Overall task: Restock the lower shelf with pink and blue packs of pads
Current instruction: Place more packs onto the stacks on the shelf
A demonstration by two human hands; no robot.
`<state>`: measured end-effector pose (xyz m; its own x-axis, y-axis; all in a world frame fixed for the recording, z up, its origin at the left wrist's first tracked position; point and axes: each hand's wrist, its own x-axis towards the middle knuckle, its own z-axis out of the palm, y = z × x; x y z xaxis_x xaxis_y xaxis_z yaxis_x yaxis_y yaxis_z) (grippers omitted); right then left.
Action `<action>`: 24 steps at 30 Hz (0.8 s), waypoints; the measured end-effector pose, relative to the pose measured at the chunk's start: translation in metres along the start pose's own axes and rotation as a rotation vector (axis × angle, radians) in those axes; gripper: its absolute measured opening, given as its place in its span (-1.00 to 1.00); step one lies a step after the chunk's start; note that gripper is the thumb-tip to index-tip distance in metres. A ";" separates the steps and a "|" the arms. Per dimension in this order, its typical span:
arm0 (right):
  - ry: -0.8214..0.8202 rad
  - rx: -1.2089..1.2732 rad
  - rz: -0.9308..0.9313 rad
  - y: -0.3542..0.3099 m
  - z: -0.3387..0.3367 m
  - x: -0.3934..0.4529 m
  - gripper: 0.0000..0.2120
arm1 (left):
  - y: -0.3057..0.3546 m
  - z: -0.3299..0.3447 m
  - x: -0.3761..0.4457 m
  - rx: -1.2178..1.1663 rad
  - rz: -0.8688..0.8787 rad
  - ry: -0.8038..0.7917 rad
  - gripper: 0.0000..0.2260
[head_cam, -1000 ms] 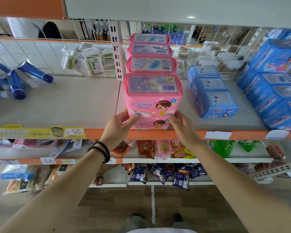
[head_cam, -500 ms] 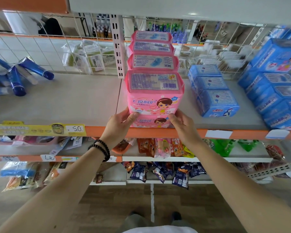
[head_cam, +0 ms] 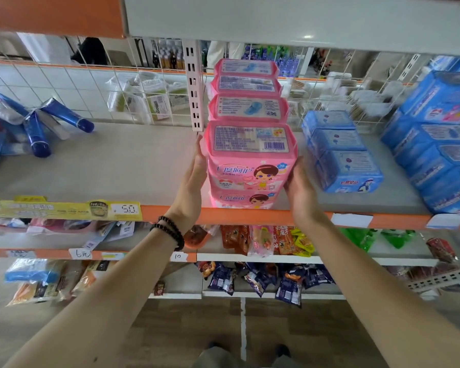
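A row of pink pad packs [head_cam: 247,110] runs from the front edge of the grey shelf [head_cam: 117,166] to the wire back. At the front, one pink pack [head_cam: 250,166] sits on top of another pink pack [head_cam: 243,201]. My left hand [head_cam: 194,181] presses flat against the top pack's left side, fingers pointing up. My right hand [head_cam: 300,189] presses on its right side. A row of blue pad packs [head_cam: 340,152] stands just right of the pink row, and a taller stack of blue packs [head_cam: 441,144] fills the far right.
Blue tubes [head_cam: 40,123] lie at the shelf's left end, with bare shelf between them and the pink row. A wire grid [head_cam: 144,96] backs the shelf. The orange shelf lip [head_cam: 250,216] carries price tags. Snack bags [head_cam: 266,240] fill the lower shelves.
Both hands have slid up from the front corners of the lower pink pack to the sides of the top front pack. The view has moved closer to the shelf.
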<state>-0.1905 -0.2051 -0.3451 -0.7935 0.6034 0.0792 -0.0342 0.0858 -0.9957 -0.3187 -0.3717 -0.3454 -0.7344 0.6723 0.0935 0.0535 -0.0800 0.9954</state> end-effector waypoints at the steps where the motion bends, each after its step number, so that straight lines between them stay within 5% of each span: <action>1: -0.026 0.020 0.010 0.000 0.005 0.002 -0.51 | 0.002 0.002 0.002 -0.002 -0.016 -0.007 -0.47; 4: -0.009 0.035 0.021 -0.001 0.009 0.003 -0.49 | 0.008 0.005 0.004 0.016 -0.062 -0.022 -0.62; 9: 0.024 0.093 0.049 0.004 -0.001 0.009 -0.52 | 0.005 -0.001 0.008 -0.003 -0.051 0.009 -0.52; 11: 0.042 0.075 0.030 -0.003 -0.004 0.015 -0.41 | 0.014 0.000 0.010 -0.071 -0.050 0.060 -0.37; 14: 0.090 0.072 0.078 -0.019 -0.007 0.028 -0.18 | 0.029 0.001 0.023 -0.164 -0.062 0.100 -0.54; 17: 0.165 0.067 0.096 -0.038 -0.003 0.040 -0.27 | 0.040 0.003 0.040 -0.175 -0.066 0.064 -0.37; 24: 0.000 0.342 0.090 -0.056 0.017 0.046 -0.48 | 0.044 0.018 0.053 -0.230 -0.078 -0.053 -0.44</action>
<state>-0.2354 -0.1960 -0.2870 -0.8026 0.5965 -0.0096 -0.1658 -0.2385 -0.9569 -0.3436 -0.3262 -0.2961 -0.6936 0.7199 0.0236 -0.1617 -0.1875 0.9689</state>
